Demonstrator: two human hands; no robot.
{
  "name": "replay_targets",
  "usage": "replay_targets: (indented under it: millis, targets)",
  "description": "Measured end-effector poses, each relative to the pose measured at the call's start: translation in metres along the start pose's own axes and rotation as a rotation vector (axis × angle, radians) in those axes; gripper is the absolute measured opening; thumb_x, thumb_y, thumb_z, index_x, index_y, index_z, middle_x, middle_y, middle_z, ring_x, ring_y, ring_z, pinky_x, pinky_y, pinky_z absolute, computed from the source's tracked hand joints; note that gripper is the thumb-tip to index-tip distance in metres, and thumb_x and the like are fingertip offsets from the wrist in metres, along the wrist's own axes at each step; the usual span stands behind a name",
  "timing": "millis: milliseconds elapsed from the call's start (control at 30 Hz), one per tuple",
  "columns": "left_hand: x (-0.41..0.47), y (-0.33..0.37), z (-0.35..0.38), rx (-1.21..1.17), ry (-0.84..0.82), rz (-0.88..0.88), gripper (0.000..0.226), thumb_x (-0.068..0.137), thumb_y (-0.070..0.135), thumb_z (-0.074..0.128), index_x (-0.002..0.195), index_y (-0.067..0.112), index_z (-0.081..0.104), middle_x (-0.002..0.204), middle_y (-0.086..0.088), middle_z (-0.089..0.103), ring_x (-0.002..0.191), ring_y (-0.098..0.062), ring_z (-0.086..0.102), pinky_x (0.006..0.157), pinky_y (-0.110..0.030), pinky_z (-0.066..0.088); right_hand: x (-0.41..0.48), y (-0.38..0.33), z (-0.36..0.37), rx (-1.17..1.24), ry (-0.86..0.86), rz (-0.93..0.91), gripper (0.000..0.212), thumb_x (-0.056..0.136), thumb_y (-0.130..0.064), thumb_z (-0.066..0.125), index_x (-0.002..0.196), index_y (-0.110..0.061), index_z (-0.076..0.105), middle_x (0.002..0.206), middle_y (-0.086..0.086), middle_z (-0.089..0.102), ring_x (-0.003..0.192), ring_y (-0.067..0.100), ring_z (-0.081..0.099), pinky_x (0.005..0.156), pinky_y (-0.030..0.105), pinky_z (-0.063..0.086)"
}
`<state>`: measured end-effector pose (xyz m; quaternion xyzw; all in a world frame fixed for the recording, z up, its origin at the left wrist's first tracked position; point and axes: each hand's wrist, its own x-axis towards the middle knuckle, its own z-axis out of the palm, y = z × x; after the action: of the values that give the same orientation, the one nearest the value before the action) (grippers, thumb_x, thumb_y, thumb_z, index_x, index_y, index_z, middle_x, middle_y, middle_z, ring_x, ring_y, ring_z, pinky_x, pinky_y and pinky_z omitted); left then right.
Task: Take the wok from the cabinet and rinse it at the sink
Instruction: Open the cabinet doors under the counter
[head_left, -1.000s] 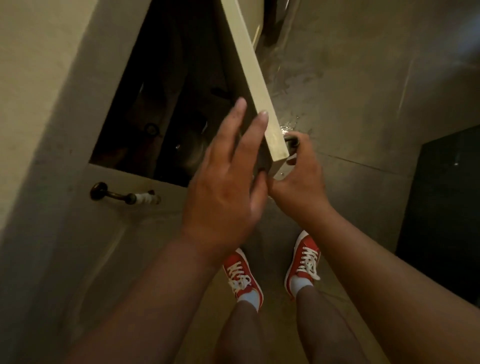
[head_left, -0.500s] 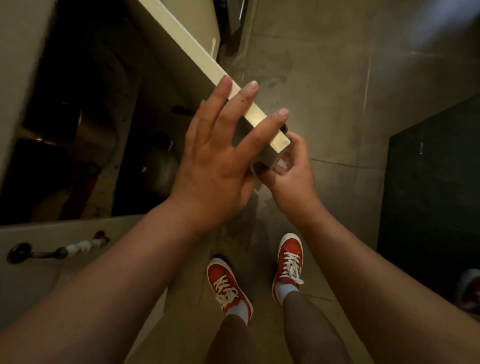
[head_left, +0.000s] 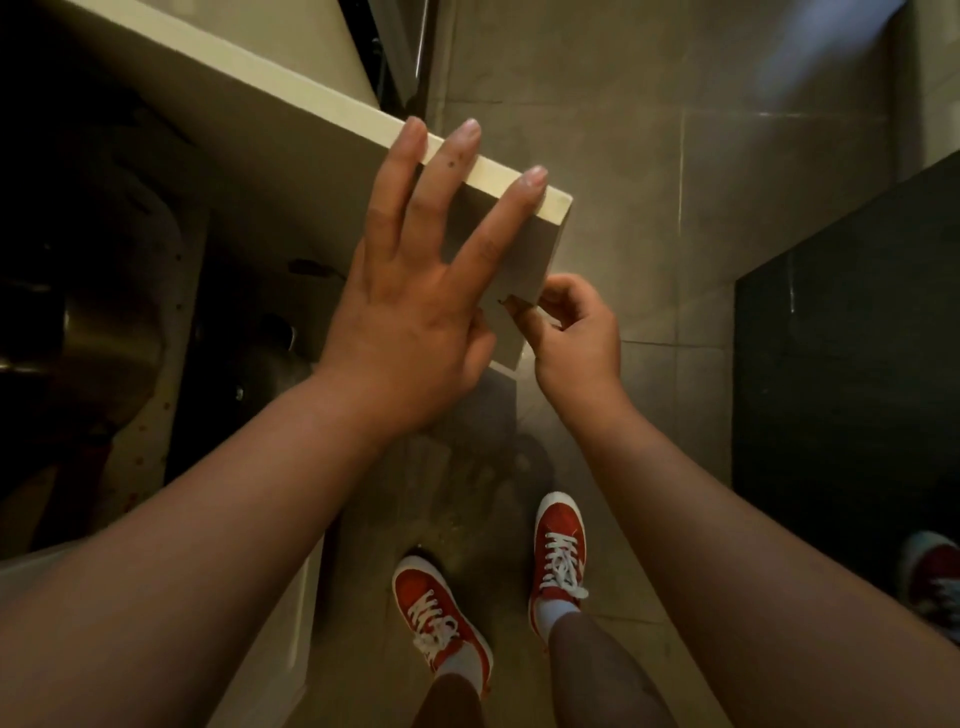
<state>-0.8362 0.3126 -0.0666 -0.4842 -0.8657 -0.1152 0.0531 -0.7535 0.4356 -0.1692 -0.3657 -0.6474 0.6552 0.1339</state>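
The cream cabinet door (head_left: 291, 130) stands swung wide open over the floor. My left hand (head_left: 415, 312) lies flat on its inner face with the fingers spread, holding nothing. At the door's lower outer corner my right hand (head_left: 576, 332) is curled around the edge, and whatever it grips on the far side is hidden. The cabinet inside is dark. A shiny round metal vessel (head_left: 109, 338) shows at the left and a darker pot (head_left: 275, 358) lies deeper in. I cannot tell which of them is the wok.
Grey tiled floor (head_left: 649, 182) spreads to the right of the door. A dark block (head_left: 857, 364) fills the right side. My red shoes (head_left: 441, 618) stand below the door. Another person's shoe (head_left: 935, 577) shows at the right edge. A cream cabinet front (head_left: 280, 623) is at lower left.
The door has swung further open and the view has shifted left, showing more of the dark interior. My left hand has spread flat on the door; the dark handle is now hidden.
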Motion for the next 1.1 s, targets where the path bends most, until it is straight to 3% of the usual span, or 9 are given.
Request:
replay_targets:
  millis: [133,400,667,800,900,1000,1100]
  targets:
    - [0.028,0.004,0.008,0.077,-0.001,-0.039,0.086,0.082,0.028,0.056,0.153,0.028,0.008,0.158,-0.01,0.004,0.147,-0.042,0.002,0.114,-0.05,0.022,0.034,0.0,-0.003,0.022,0.049,-0.048,0.021,0.084,-0.014,0.076,0.088,-0.03,0.063,0.095,-0.004,0.071,0.101,0.016,0.068,0.085,0.033,0.057]
    - [0.083,0.014,0.017,0.108,0.006,-0.162,0.089,0.079,0.029,0.058,0.155,0.024,0.012,0.161,-0.022,0.015,0.146,-0.045,0.006,0.113,-0.051,0.025,0.093,-0.015,-0.009,-0.045,0.046,-0.126,0.025,0.087,-0.015,0.071,0.085,-0.037,0.061,0.086,-0.014,0.07,0.089,0.003,0.068,0.073,0.019,0.053]
    - [0.127,0.016,0.021,0.12,-0.033,-0.265,0.095,0.08,0.029,0.062,0.157,0.026,0.006,0.163,-0.019,0.008,0.147,-0.043,0.001,0.108,-0.049,0.038,0.142,-0.038,-0.013,-0.111,0.0,-0.121,0.025,0.086,-0.011,0.069,0.083,-0.033,0.059,0.091,-0.007,0.07,0.096,0.016,0.068,0.089,0.045,0.056]
    - [0.136,0.016,0.019,0.128,-0.062,-0.286,0.095,0.081,0.031,0.061,0.157,0.026,0.004,0.163,-0.018,0.006,0.148,-0.042,0.0,0.107,-0.048,0.037,0.154,-0.047,-0.015,-0.157,-0.025,-0.117,0.025,0.087,-0.01,0.068,0.083,-0.033,0.058,0.089,-0.01,0.07,0.095,0.015,0.068,0.09,0.047,0.054]
    - [0.132,0.015,0.012,0.129,-0.081,-0.269,0.092,0.083,0.032,0.061,0.157,0.024,0.007,0.164,-0.016,0.005,0.149,-0.039,0.0,0.107,-0.049,0.036,0.153,-0.052,-0.018,-0.201,-0.05,-0.078,0.012,0.089,-0.014,0.068,0.093,-0.024,0.062,0.099,-0.002,0.072,0.1,0.016,0.067,0.093,0.046,0.053]
    - [0.108,0.015,0.002,0.005,-0.054,-0.284,0.079,0.084,0.03,0.061,0.153,0.02,0.025,0.162,-0.015,0.018,0.148,-0.035,0.014,0.109,-0.048,0.034,0.138,-0.046,-0.016,-0.361,0.012,-0.035,0.034,0.089,-0.025,0.068,0.121,-0.018,0.057,0.124,0.001,0.063,0.111,0.014,0.059,0.098,0.038,0.05]
    - [0.058,0.015,-0.002,-0.253,-0.067,-0.407,0.052,0.088,0.028,0.062,0.138,0.017,0.05,0.136,-0.008,0.053,0.125,-0.023,0.049,0.097,-0.037,0.046,0.105,-0.034,-0.006,-0.515,0.048,-0.041,0.045,0.089,-0.029,0.069,0.129,-0.015,0.052,0.13,0.005,0.055,0.113,0.018,0.057,0.095,0.034,0.047]
